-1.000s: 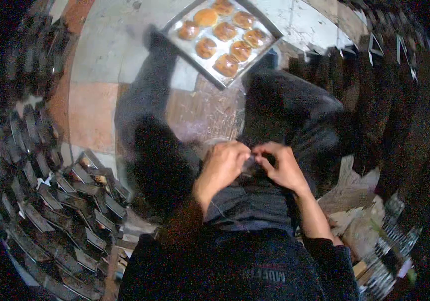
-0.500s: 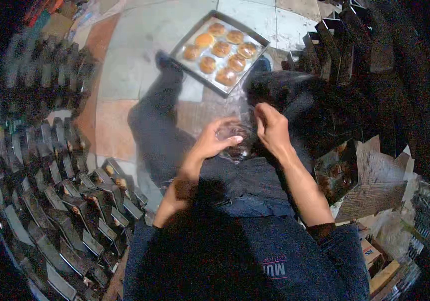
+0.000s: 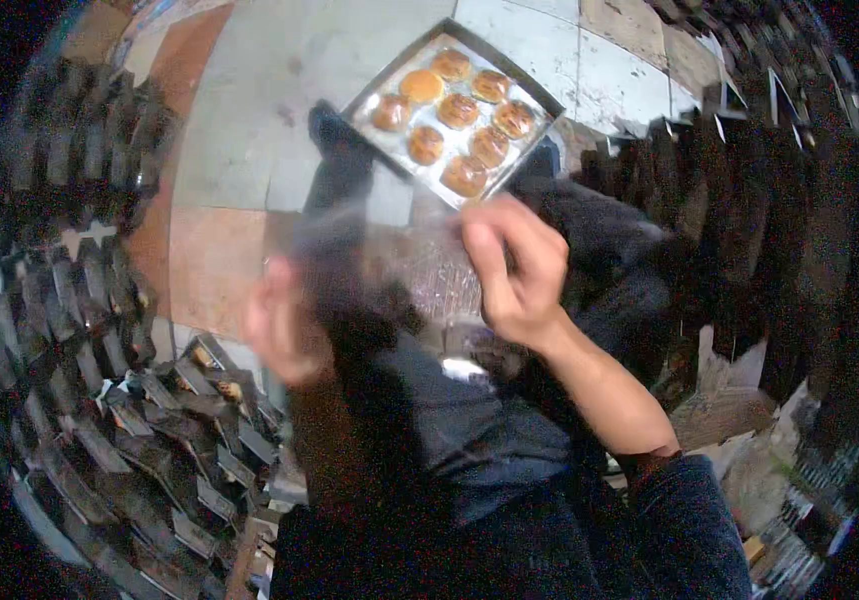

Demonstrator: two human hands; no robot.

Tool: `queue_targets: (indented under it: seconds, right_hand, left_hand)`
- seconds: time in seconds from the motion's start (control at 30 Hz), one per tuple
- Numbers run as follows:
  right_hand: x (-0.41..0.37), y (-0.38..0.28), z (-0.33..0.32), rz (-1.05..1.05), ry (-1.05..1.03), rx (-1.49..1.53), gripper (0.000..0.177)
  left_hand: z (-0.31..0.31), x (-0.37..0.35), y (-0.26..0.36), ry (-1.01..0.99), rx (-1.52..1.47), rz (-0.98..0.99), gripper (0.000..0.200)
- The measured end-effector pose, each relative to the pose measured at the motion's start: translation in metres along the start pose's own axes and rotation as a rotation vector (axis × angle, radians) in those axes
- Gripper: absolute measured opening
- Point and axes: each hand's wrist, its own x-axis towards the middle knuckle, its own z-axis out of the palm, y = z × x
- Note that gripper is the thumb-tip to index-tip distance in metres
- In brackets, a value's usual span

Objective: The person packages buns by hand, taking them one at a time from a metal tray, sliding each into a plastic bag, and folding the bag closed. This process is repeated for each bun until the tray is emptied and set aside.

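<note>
Pinched closed, my right hand point(image 3: 521, 270) has its fingertips at the edge of a sheet of clear plastic film point(image 3: 439, 275), which spreads above my lap. My left hand point(image 3: 284, 325) is off to the left, its fingers curled but smeared by motion; a faint see-through streak runs from it toward the right hand. Beyond the hands, a square metal tray point(image 3: 374, 145) lies on the floor between my feet. Several round, glossy brown buns point(image 3: 457, 111) sit in it, and one bun point(image 3: 421, 86) is paler. A shiny clear patch shows on my lap below the film.
Rows of dark metal tins point(image 3: 89, 170) are stacked on the left, with more dark tins point(image 3: 739, 190) on the right. Near the right arm lies a brown cardboard piece point(image 3: 714, 415). Pale and reddish tiles point(image 3: 219, 250) make up the floor.
My hands have moved apart: the left has swung out to the left from the plastic on my lap, the right has come slightly left. Clear film now stretches between them.
</note>
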Motion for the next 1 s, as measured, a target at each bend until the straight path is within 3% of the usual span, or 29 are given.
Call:
queue_targets:
  seconds: [0.07, 0.13, 0.17, 0.2, 0.27, 0.33, 0.4, 0.47, 0.5, 0.53, 0.57, 0.6, 0.67, 0.7, 0.73, 0.77, 0.8, 0.83, 0.9, 0.93, 0.97, 1.0]
  right_hand:
    - [0.038, 0.079, 0.039, 0.346, -0.063, 0.002, 0.026]
    - [0.065, 0.195, 0.086, 0.754, -0.087, 0.057, 0.034]
    - [0.077, 0.232, 0.099, 0.675, -0.275, -0.250, 0.033]
    - [0.084, 0.271, 0.109, 0.582, -0.468, -0.546, 0.033]
    - [0.099, 0.404, 0.135, 0.214, -0.579, -0.933, 0.035]
    - [0.146, 0.497, 0.146, 0.014, -0.835, -0.856, 0.039]
    - [0.192, 0.479, 0.162, -0.144, -0.877, -0.828, 0.040]
    - [0.217, 0.532, 0.179, -0.295, -1.006, -0.835, 0.045]
    - [0.225, 0.533, 0.182, -0.353, -0.969, -0.808, 0.037]
    - [0.232, 0.526, 0.187, -0.409, -0.932, -0.775, 0.047]
    - [0.253, 0.506, 0.196, -0.130, -1.452, -1.105, 0.042]
    - [0.254, 0.495, 0.200, -0.131, -1.453, -1.109, 0.042]
    - [0.253, 0.452, 0.200, -0.315, -1.779, -1.472, 0.049]
    - [0.243, 0.436, 0.171, -0.208, -1.295, -1.158, 0.048]
    - [0.227, 0.495, 0.150, -0.466, -1.019, -1.025, 0.040]
    - [0.224, 0.514, 0.132, -0.366, -0.966, -1.015, 0.039]
    - [0.234, 0.491, 0.122, -0.272, -0.907, -1.006, 0.038]
    - [0.229, 0.460, 0.106, -0.029, -0.675, -0.779, 0.040]
    - [0.208, 0.339, 0.074, 0.381, -0.324, -0.374, 0.044]
    - [0.198, 0.290, 0.056, 0.572, -0.212, -0.200, 0.045]
    - [0.183, 0.223, 0.023, 0.744, -0.067, 0.276, 0.046]
    - [0.155, 0.193, 0.007, 0.929, 0.045, 0.772, 0.046]
  left_hand:
    - [0.009, 0.011, 0.006, 0.341, -0.068, -0.179, 0.017]
    - [-0.006, 0.011, -0.013, 0.427, -0.785, -0.173, 0.023]
    - [-0.014, 0.007, -0.020, 0.466, -0.786, -0.144, 0.023]
    - [-0.019, -0.001, -0.023, 0.533, -0.591, -0.115, 0.024]
    - [-0.029, -0.014, -0.027, 0.647, -0.239, -0.072, 0.026]
    - [-0.030, -0.023, -0.028, 0.708, -0.040, -0.069, 0.028]
    - [-0.025, -0.023, -0.030, 0.733, 0.098, -0.084, 0.030]
    - [-0.019, -0.023, -0.030, 0.759, 0.195, -0.096, 0.033]
    - [-0.017, -0.020, -0.029, 0.764, 0.227, -0.097, 0.034]
    - [-0.015, -0.020, -0.027, 0.768, 0.258, -0.097, 0.035]
    - [-0.015, -0.019, -0.024, 0.769, 0.290, -0.091, 0.037]
    - [-0.015, -0.018, -0.022, 0.763, 0.313, -0.083, 0.038]
    - [-0.018, -0.013, -0.016, 0.747, 0.351, -0.034, 0.041]
    - [-0.020, -0.012, -0.012, 0.742, 0.354, 0.010, 0.042]
    - [-0.020, -0.011, -0.009, 0.726, 0.348, 0.067, 0.043]
    - [-0.018, -0.005, -0.007, 0.696, 0.343, 0.130, 0.045]
    - [-0.014, 0.004, -0.007, 0.651, 0.338, 0.197, 0.046]
    - [-0.005, 0.015, -0.010, 0.589, 0.362, 0.288, 0.048]
    - [0.041, 0.053, 0.021, 0.690, 1.027, 0.076, 0.038]
    - [0.030, 0.050, 0.002, 0.589, 0.386, -0.001, 0.030]
    - [0.019, 0.038, -0.001, 0.412, -0.260, -0.031, 0.024]
    - [0.032, 0.042, 0.020, 0.446, -0.145, -0.088, 0.022]
